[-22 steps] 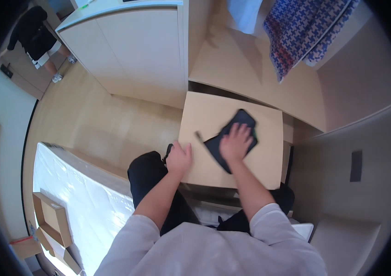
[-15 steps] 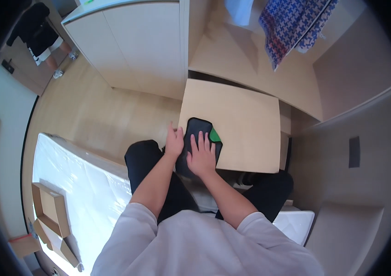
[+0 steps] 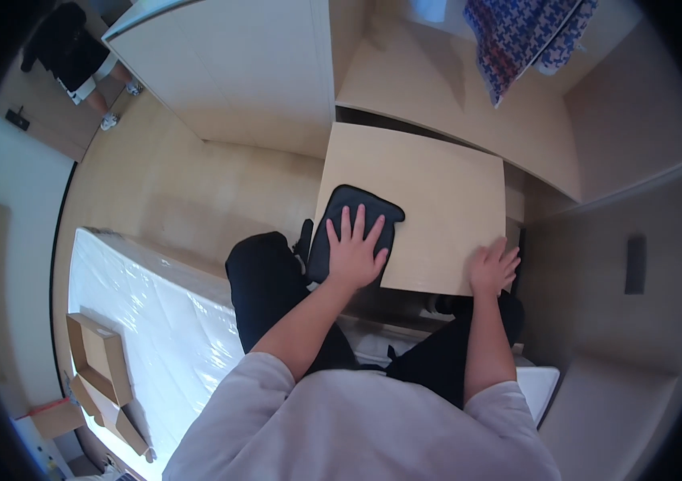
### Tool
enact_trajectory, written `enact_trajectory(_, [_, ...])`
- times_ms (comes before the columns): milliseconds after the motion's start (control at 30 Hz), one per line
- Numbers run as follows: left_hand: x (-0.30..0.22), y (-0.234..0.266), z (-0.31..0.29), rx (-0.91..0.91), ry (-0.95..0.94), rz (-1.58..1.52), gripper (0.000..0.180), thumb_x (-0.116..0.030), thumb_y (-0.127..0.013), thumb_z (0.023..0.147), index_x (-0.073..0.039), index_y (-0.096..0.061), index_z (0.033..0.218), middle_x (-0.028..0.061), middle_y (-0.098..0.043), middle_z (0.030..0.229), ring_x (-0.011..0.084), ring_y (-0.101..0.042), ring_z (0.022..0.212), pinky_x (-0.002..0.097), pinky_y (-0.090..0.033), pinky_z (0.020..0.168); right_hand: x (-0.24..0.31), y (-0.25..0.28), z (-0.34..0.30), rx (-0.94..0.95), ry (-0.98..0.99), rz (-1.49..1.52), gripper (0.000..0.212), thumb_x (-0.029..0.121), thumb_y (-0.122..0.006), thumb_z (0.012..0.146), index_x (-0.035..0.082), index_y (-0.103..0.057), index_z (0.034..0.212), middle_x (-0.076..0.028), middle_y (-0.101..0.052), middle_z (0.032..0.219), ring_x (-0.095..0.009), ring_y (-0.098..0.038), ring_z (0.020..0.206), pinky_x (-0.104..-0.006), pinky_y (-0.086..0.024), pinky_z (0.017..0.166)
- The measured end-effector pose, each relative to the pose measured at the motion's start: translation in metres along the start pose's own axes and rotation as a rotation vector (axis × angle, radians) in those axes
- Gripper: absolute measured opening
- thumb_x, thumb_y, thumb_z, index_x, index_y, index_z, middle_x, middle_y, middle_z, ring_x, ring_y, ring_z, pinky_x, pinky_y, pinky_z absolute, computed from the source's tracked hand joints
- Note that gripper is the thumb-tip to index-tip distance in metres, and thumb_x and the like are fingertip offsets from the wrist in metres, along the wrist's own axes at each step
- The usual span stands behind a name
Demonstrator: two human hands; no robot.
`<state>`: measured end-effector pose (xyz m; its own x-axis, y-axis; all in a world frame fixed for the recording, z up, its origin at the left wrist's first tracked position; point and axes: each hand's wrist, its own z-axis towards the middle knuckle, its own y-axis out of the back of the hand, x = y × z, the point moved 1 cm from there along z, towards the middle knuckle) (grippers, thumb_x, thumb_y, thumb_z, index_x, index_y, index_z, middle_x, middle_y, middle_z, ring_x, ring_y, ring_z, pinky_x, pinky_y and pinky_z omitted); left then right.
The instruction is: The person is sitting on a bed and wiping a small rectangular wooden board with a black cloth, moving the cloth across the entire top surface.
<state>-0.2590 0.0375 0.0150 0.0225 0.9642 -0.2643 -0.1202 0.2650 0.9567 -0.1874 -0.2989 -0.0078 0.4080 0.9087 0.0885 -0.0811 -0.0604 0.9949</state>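
My left hand (image 3: 355, 250) lies flat with spread fingers on a soft, flat black piece (image 3: 363, 199), which looks like a mat or case. The piece rests on the left part of a light wooden board top (image 3: 445, 200) in front of me, and its lower end reaches past the near edge. At its upper right, one corner juts out. My right hand (image 3: 495, 267) touches the board's near right corner, fingers apart and holding nothing.
A plastic-wrapped mattress (image 3: 165, 321) with an opened cardboard box (image 3: 100, 361) on it lies at the left. Ahead stand a cabinet (image 3: 253, 80) and an open wardrobe with a patterned cloth (image 3: 517, 48) hanging inside. At the far left, a person (image 3: 68, 52) stands by a door.
My left hand has gone from the board's left edge onto the black piece. My right hand has left the piece for the near right corner. The piece's green patch no longer shows.
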Motion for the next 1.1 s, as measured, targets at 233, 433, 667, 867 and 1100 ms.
enact_trajectory(233, [0.046,-0.015,0.146,0.038,0.250,0.187,0.077,-0.057,-0.051,0.105,-0.029,-0.032,0.174,0.0193,-0.019,0.182,0.0493,-0.014,0.166,0.0769,-0.015,0.126,0.000,-0.002,-0.009,0.060,-0.072,0.043,0.080,0.045,-0.054,0.104,0.015,-0.028,0.174,-0.029,-0.044,0.160,-0.047,-0.047,0.142,-0.0626,-0.039,0.114])
enact_trajectory(433, [0.083,-0.027,0.244,0.012,0.337,0.204,0.075,-0.059,-0.049,0.107,-0.031,-0.030,0.174,0.0163,-0.024,0.181,0.0463,-0.017,0.167,0.0721,-0.022,0.127,0.011,0.013,-0.012,0.079,-0.065,0.070,0.084,0.041,-0.057,0.101,0.008,-0.029,0.172,-0.030,-0.048,0.156,-0.048,-0.051,0.135,-0.0605,-0.041,0.109])
enact_trajectory(667, [0.088,-0.031,0.258,-0.030,0.307,0.332,0.079,-0.062,-0.041,0.110,-0.029,-0.018,0.177,0.0160,-0.018,0.183,0.0453,-0.014,0.168,0.0759,-0.009,0.128,0.011,0.006,-0.011,0.058,-0.051,0.095,0.084,0.043,-0.058,0.101,0.009,-0.029,0.172,-0.032,-0.047,0.158,-0.047,-0.051,0.134,-0.0610,-0.040,0.110])
enact_trajectory(867, [0.062,-0.022,0.171,0.082,0.156,0.179,0.077,-0.059,-0.046,0.109,-0.022,-0.030,0.174,0.0187,-0.021,0.182,0.0447,-0.014,0.168,0.0726,-0.012,0.130,0.014,0.012,-0.007,0.063,-0.060,0.049,0.083,0.046,-0.060,0.102,0.011,-0.032,0.171,-0.028,-0.053,0.150,-0.045,-0.056,0.130,-0.0628,-0.044,0.106])
enact_trajectory(1100, [-0.006,-0.010,0.006,0.012,0.089,0.041,0.078,-0.052,-0.056,0.105,-0.017,-0.036,0.172,0.0240,-0.026,0.178,0.0474,-0.019,0.166,0.0736,-0.014,0.128,-0.001,0.002,0.003,0.079,-0.114,0.062,0.076,0.049,-0.053,0.106,0.019,-0.030,0.173,-0.023,-0.056,0.147,-0.042,-0.054,0.136,-0.0605,-0.045,0.110])
